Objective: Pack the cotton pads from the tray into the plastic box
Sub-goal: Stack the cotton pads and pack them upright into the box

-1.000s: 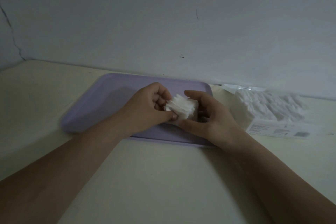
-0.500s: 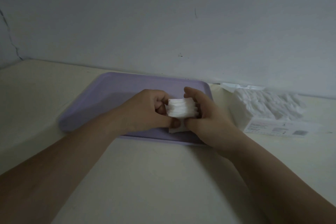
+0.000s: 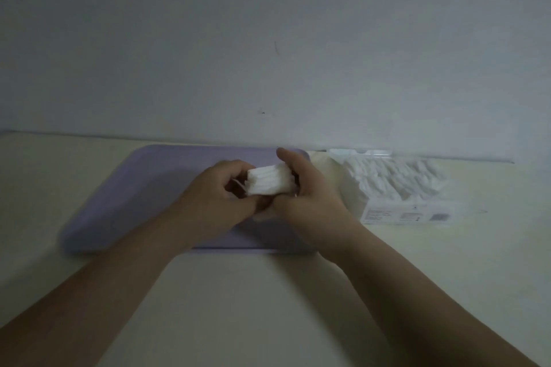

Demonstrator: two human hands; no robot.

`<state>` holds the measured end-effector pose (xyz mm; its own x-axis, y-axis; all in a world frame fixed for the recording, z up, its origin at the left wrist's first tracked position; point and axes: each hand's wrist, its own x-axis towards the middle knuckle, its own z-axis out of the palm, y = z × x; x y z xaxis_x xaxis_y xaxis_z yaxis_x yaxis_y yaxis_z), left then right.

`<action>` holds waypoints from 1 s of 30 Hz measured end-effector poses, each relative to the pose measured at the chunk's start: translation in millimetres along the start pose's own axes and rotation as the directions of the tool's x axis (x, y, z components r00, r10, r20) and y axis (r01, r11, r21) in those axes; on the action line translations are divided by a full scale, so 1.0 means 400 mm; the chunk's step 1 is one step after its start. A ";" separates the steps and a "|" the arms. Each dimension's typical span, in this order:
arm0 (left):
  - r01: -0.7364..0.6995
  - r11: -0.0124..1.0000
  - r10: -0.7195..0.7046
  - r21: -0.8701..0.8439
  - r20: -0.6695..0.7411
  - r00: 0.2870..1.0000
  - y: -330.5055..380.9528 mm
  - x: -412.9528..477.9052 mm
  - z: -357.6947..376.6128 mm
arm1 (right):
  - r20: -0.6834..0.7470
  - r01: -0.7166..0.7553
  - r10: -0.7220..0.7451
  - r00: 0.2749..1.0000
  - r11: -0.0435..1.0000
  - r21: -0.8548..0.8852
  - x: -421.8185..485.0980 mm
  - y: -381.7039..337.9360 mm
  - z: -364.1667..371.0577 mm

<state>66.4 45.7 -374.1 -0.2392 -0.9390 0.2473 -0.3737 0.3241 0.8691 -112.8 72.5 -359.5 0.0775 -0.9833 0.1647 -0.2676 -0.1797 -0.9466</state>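
Over the tray point(image 3: 143, 188), right half — Inspector: what has changed with the cotton pads point(image 3: 269, 180)?
Operator: A second ago they sat fanned and ragged. Now the edges align in one squared stack, raised clear of the tray floor.
Inspector: Grip state?
Operator: Left hand point(image 3: 220, 197) curls round the left end, right hand point(image 3: 310, 197) round the right end; both press the stack between them. It appears ready for transfer.
Inspector: Surroundings?
Operator: Plastic box point(image 3: 396, 188) stands on the table point(image 3: 268, 292) just beside the tray's right rim, open and already heaped with pads; free room looks limited. A pale patch beneath the hands may be one more pad; cannot tell. Only the tray's rim lies between stack and box
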 end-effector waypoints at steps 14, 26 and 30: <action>0.044 0.952 -0.019 -0.302 0.085 0.996 0.200 0.070 0.178 | 0.001 -0.019 0.019 1.000 0.999 0.034 -0.056 -0.060 -0.315; 0.009 0.980 0.008 -0.199 0.084 0.996 0.310 0.159 0.433 | -0.530 -0.034 0.033 0.847 0.999 0.008 -0.093 -0.001 -0.510; -0.115 0.992 0.110 0.059 0.070 0.991 0.288 0.177 0.435 | -0.689 -0.045 0.051 0.723 0.999 0.027 -0.085 0.023 -0.558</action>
<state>-149.4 36.8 -331.2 -0.3409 -0.8871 0.3113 -0.3959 0.4358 0.8083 -332.4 97.7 -311.8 -0.6197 -0.7398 0.2621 -0.2452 -0.1348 -0.9601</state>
